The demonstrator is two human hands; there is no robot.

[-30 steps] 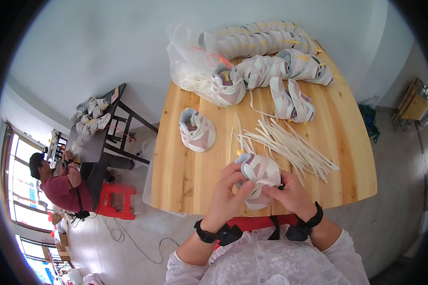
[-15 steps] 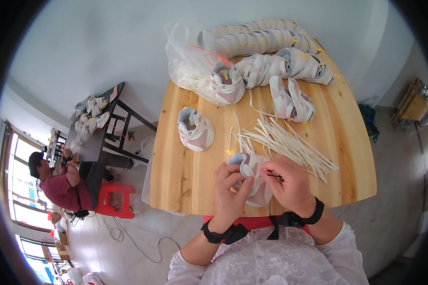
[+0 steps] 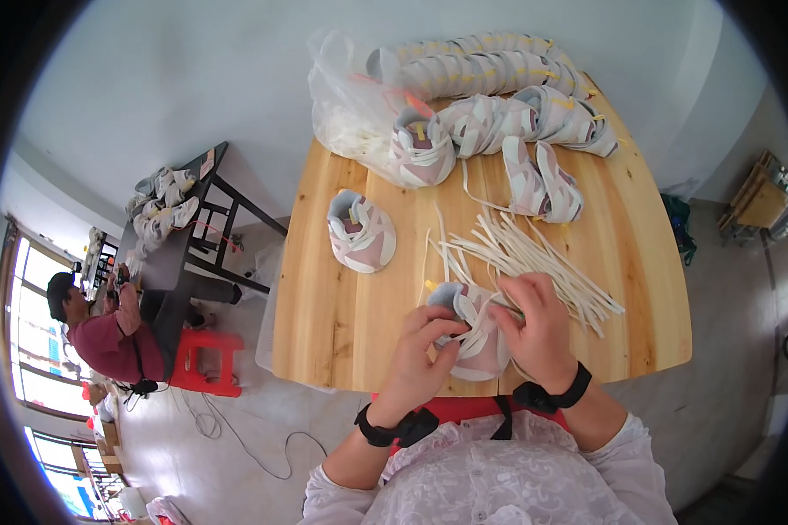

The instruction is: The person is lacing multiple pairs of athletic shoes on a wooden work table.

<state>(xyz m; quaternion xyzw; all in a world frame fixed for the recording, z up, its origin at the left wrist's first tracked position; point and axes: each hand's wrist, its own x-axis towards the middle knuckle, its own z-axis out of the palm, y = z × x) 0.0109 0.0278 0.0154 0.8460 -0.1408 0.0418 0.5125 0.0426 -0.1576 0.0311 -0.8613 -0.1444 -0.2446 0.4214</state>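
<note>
A pink and white shoe upper (image 3: 484, 360) with a grey lining stands at the table's near edge, between my two hands. My left hand (image 3: 422, 352) is closed at its left side, pinching a white shoelace (image 3: 474, 335) over the opening. On the other side my right hand (image 3: 538, 331) is closed too, its thumb and fingertips pressed together on the lace at the eyelet edge. A bit of something dark shows by those fingers, too small to name. Just beyond the hands lies a loose bundle of white laces (image 3: 543, 267).
Another shoe upper (image 3: 362, 232) stands at the left of the wooden table (image 3: 315, 341). Stacked uppers (image 3: 490, 74) line the far edge beside a clear plastic bag (image 3: 350, 114). At left, a person (image 3: 118, 341) sits on a red stool (image 3: 208, 360) by a dark table (image 3: 171, 254).
A white lace now shows between my hands over the shoe upper. My left hand has moved from the collar to the lace. The thin dark tool in my right hand is mostly hidden now.
</note>
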